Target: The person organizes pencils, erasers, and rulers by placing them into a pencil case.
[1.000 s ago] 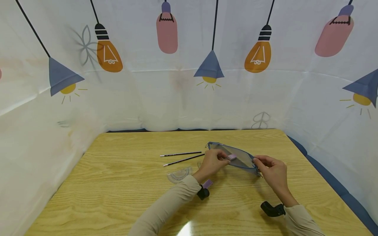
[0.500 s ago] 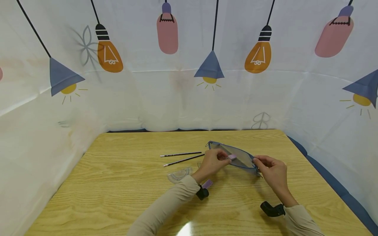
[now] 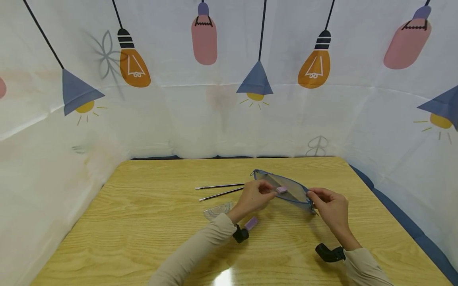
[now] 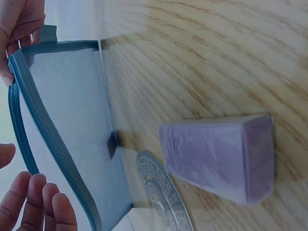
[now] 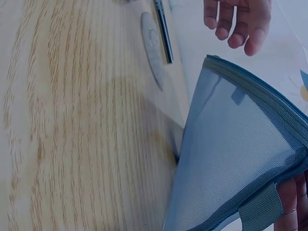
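A blue mesh zip pouch (image 3: 295, 194) stands with its mouth unzipped. At its right end my right hand (image 3: 330, 206) pinches the rim between thumb and fingers. My left hand (image 3: 257, 194) is beside the front of the mouth; in the left wrist view its fingers (image 4: 36, 199) are loosely bent, with nothing between them and the thumb. Within the mouth shows a small pale purple block (image 3: 282, 190). A purple eraser (image 4: 216, 159) lies on the table below my left wrist. Left of that wrist lies a clear protractor (image 3: 216, 211), partly covered by the sleeve.
Two dark pencils, one farther back (image 3: 219, 186) and one nearer (image 3: 220, 195), lie left of my left hand. The wooden table (image 3: 143, 222) ends at a printed cloth wall (image 3: 214, 119). Black wrist cameras hang under both wrists.
My left hand has drawn back slightly left, away from the small purple block in the pouch's mouth. The right hand keeps its hold on the rim, nearly still.
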Tool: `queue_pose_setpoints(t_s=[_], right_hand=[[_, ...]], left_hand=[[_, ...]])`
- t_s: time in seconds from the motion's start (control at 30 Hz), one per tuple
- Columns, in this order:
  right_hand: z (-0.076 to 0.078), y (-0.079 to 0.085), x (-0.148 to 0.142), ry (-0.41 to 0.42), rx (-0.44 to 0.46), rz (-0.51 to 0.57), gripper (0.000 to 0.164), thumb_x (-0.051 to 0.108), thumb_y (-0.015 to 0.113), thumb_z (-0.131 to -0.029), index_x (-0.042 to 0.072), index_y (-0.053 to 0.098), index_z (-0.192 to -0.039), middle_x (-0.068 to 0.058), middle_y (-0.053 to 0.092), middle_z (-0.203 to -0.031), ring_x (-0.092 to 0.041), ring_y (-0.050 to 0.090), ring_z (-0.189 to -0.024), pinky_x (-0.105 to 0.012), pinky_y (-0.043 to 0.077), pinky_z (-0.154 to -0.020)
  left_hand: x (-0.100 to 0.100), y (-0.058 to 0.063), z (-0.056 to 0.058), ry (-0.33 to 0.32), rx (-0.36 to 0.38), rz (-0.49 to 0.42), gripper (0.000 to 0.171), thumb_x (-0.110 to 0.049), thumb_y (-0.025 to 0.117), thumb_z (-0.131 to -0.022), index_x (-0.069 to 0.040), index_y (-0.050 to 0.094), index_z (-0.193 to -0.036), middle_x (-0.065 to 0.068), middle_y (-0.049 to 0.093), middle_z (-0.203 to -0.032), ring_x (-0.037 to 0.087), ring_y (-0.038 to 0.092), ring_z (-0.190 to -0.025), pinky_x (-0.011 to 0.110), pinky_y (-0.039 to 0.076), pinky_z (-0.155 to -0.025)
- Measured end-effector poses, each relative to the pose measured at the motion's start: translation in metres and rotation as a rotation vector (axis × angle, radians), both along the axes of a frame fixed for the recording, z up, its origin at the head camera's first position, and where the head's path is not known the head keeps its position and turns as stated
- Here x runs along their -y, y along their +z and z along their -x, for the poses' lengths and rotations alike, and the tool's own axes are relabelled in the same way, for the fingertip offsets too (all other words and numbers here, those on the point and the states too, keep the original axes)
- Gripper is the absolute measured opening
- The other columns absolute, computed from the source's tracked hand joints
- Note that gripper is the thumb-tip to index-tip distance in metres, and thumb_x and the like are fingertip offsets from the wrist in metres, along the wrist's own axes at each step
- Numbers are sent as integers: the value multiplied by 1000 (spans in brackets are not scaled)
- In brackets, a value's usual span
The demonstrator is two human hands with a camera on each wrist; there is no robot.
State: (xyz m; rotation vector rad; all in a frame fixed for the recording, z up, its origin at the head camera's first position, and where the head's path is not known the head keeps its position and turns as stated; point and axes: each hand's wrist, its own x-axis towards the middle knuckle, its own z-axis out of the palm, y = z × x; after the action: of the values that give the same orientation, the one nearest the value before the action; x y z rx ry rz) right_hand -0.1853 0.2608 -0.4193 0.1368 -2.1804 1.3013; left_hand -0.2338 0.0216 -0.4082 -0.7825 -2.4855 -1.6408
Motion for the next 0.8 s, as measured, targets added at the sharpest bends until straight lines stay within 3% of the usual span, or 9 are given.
queue_pose_setpoints(t_s=[0.33, 0.53, 0.8], right_hand=[[1, 1, 1, -20, 41, -17, 11, 9, 73, -87, 1, 75, -94, 0, 70, -75, -5, 62, -59, -20, 47, -47], [0, 2, 2, -28, 39, -21, 11, 10, 74, -87, 2, 75, -94, 2, 70, -75, -5, 61, -58, -20, 48, -48], [1, 2, 2, -16, 53, 7, 13, 10, 72, -88, 0, 75, -96, -6, 71, -79, -4, 63, -62, -21, 52, -53]], left_hand=[[11, 1, -3, -8, -37, -22, 17, -15, 72, -89, -1, 70, -98, -3, 64, -82, 5, 59, -72, 22, 50, -64], [17, 5, -6, -9, -43, -24, 9, -14, 70, -89, -7, 69, -94, -5, 64, -81, 8, 59, -72, 23, 50, -63], [25, 6, -9, 1, -12, -26, 7, -16, 69, -90, -10, 68, -93, -5, 64, -81, 10, 60, -73, 24, 50, -63]])
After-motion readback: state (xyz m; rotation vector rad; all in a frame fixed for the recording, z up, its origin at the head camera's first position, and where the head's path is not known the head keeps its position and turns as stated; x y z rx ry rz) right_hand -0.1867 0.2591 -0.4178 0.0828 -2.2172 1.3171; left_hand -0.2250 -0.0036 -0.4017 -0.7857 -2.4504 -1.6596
